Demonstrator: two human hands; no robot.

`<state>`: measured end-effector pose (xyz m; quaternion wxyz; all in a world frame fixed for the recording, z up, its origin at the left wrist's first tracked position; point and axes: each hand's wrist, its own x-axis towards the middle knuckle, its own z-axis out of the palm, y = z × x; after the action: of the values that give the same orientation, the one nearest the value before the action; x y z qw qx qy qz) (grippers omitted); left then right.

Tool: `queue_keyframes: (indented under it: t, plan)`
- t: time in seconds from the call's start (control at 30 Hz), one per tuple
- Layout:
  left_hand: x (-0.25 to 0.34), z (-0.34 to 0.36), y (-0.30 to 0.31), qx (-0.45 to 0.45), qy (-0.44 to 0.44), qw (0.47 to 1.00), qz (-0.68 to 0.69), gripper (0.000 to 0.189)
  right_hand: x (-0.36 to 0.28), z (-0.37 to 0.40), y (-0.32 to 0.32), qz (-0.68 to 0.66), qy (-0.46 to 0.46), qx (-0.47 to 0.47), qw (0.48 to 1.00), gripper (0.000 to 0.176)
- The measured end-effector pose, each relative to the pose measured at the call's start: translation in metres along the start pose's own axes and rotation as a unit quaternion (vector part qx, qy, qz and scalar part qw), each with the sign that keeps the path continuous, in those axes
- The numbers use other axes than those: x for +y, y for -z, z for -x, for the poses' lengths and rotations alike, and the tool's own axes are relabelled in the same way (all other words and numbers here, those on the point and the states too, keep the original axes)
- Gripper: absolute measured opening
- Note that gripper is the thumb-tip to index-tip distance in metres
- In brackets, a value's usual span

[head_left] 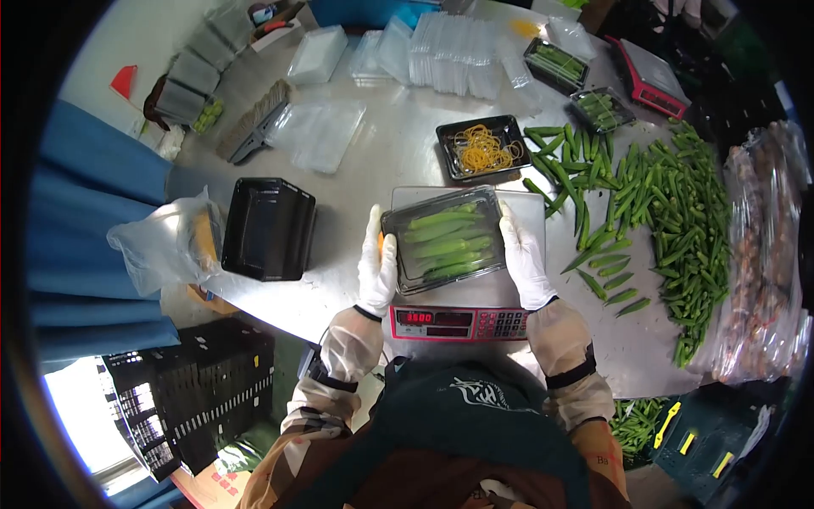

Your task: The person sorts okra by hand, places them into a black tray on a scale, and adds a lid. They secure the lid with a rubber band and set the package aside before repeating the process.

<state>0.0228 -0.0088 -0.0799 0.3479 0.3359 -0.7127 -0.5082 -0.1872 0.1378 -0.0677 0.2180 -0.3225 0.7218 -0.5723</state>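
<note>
My white-gloved hands grip a black tray of okra (446,240) with a clear lid from its two sides, above a red-fronted weighing scale (458,323). On the tray's left edge is my left hand (376,270), its fingers closed against the side. A small orange bit shows by those fingers, too little to name. My right hand (524,259) presses the right edge. Whether the tray touches the scale's plate (526,222) cannot be made out. Just behind it sits a black tray of yellow rubber bands (483,148).
Loose okra (670,220) covers the table's right side, beside bagged long goods (759,254). Empty black trays (269,229) are stacked on the left. Clear lids (454,55) stand at the back, near two filled trays (555,65) and another scale (651,75). A brush (259,127) lies back left.
</note>
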Motion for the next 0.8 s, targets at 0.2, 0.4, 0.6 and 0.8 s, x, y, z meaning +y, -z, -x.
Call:
queue_keyframes:
  t: [0.2,0.4,0.6,0.8]
  plan:
    - [-0.038,-0.033,0.039,-0.027,0.255,0.936,0.241,0.022,-0.002,-0.040,-0.001,-0.031,-0.055,0.063,0.996,0.031]
    - [-0.037,-0.052,0.042,-0.089,0.369,0.845,0.377,0.017,0.001,-0.075,-0.005,-0.244,-0.222,-0.041,0.943,0.017]
    - [-0.031,-0.048,0.052,-0.191,0.408,0.735,0.506,0.038,0.042,-0.070,-0.004,-0.320,-0.209,-0.089,0.920,0.017]
    - [-0.032,-0.040,0.055,-0.216,0.425,0.732,0.486,0.030,0.022,-0.050,-0.008,-0.260,-0.244,-0.012,0.934,0.014]
